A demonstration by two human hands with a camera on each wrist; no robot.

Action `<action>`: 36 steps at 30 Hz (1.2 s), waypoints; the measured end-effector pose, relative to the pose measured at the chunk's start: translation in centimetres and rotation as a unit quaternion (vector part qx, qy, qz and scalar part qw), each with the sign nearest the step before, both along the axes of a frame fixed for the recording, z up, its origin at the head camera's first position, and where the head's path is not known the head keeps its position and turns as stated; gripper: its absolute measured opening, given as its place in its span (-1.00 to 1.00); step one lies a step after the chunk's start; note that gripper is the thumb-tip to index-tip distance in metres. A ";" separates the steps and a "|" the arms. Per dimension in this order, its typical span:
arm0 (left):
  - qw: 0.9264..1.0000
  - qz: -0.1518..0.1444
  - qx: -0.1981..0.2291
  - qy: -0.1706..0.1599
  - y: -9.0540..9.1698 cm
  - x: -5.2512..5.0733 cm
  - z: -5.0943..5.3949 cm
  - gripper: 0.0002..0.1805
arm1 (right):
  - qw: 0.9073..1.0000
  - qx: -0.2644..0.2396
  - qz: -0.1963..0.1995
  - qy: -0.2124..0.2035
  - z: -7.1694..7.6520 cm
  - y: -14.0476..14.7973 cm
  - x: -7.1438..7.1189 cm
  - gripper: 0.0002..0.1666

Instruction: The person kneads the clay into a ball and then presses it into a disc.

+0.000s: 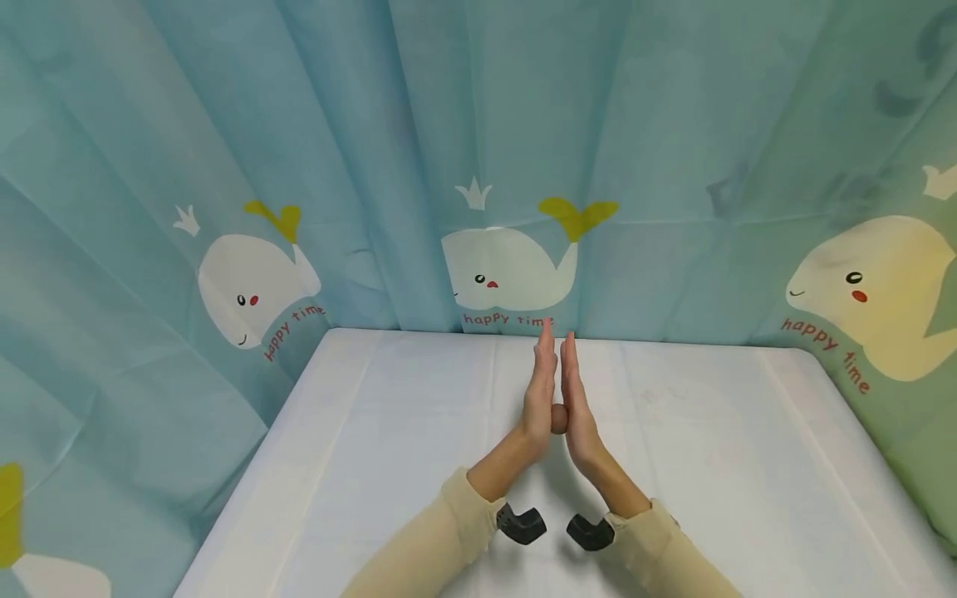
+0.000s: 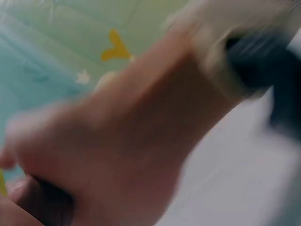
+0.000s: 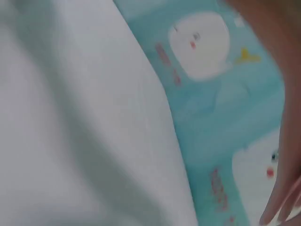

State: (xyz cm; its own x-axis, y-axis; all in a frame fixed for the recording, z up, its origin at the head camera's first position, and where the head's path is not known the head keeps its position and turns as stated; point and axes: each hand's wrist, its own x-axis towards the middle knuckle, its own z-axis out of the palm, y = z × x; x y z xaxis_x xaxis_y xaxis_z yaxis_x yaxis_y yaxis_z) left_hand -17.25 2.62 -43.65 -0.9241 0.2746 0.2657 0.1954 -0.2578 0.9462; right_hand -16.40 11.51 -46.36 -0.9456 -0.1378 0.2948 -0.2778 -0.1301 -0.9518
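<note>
A small brown ball [image 1: 559, 419] sits between two upright palms above the white table. The left hand [image 1: 537, 403] presses on its left side and the right hand [image 1: 580, 415] on its right side. Both hands have straight fingers pointing away from the body, with the fingertips slightly apart. In the left wrist view, the ball [image 2: 52, 203] appears as a dark round shape between blurred palms. At the edge of the right wrist view, part of a hand with extended fingers shows, and the ball is out of sight.
A white-covered table [image 1: 419, 415] lies under the hands. Blue-green curtains [image 1: 359, 124] printed with whales surround its back and sides. Black curved brackets [image 1: 521, 525] stick out from both wrists, close to each other, beside the beige sleeves [image 1: 441, 531].
</note>
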 end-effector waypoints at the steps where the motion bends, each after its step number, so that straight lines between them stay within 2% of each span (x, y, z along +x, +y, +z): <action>1: 1.000 0.007 -0.010 -0.001 -0.2 -0.4 -0.1 -0.32 | 1.000 0.004 0.001 0.003 0.0 -0.3 0.6 -0.36; 5: 0.997 0.026 -0.069 0.035 -0.3 -1.4 -1.3 -0.35 | 0.999 0.020 0.000 0.050 1.6 -0.9 2.1 -0.37; 8: 0.995 0.012 -0.085 0.043 0.2 -1.1 -2.1 -0.33 | 0.996 0.038 -0.021 0.078 2.8 -0.4 1.6 -0.36; 10: 0.996 -0.001 -0.080 0.038 0.4 -0.4 -2.4 -0.30 | 0.995 0.048 -0.042 0.075 3.0 0.0 0.6 -0.36; 13: 0.998 -0.014 -0.060 0.019 0.7 0.8 -2.2 -0.31 | 0.996 0.042 -0.061 0.053 2.2 0.8 -1.0 -0.37; 15: 0.999 -0.015 -0.040 0.006 0.7 1.3 -1.8 -0.31 | 0.996 0.039 -0.064 0.042 1.4 1.2 -1.5 -0.37; 18: 1.000 -0.013 -0.020 0.005 0.5 1.5 -1.1 -0.33 | 0.997 0.035 -0.057 0.028 0.2 1.1 -1.5 -0.37; 20: 1.000 -0.007 -0.012 0.020 0.3 1.1 -0.8 -0.33 | 0.998 0.033 -0.049 0.021 -0.1 0.6 -0.8 -0.36; 23: 0.999 0.019 -0.016 0.047 0.1 0.0 -0.6 -0.34 | 1.000 0.008 -0.021 0.001 0.1 -0.4 0.8 -0.36; 25: 0.998 0.031 -0.023 0.053 -0.2 -0.7 -0.8 -0.35 | 1.000 -0.018 -0.005 -0.001 0.8 -1.0 1.7 -0.35; 28: 0.999 0.030 -0.025 0.029 -0.3 -1.2 -1.3 -0.35 | 0.999 -0.032 0.000 0.011 2.0 -1.3 2.3 -0.35; 32: 1.000 -0.002 -0.017 -0.009 0.1 -0.3 -1.9 -0.34 | 0.999 0.001 -0.037 0.040 2.8 -0.6 1.2 -0.36; 36: 1.000 -0.016 -0.006 0.006 0.6 1.1 -1.6 -0.32 | 0.997 0.021 -0.068 0.043 2.0 0.7 -0.5 -0.38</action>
State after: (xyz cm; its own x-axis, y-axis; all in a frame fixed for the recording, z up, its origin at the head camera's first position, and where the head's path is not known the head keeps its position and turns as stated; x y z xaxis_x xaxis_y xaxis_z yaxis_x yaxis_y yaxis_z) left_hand -16.18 3.20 -45.23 -0.9120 0.3061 0.2732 0.1986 -0.2534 0.9468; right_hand -16.93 12.16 -44.36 -0.9281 -0.0243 0.3716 -0.3703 -0.0465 -0.9277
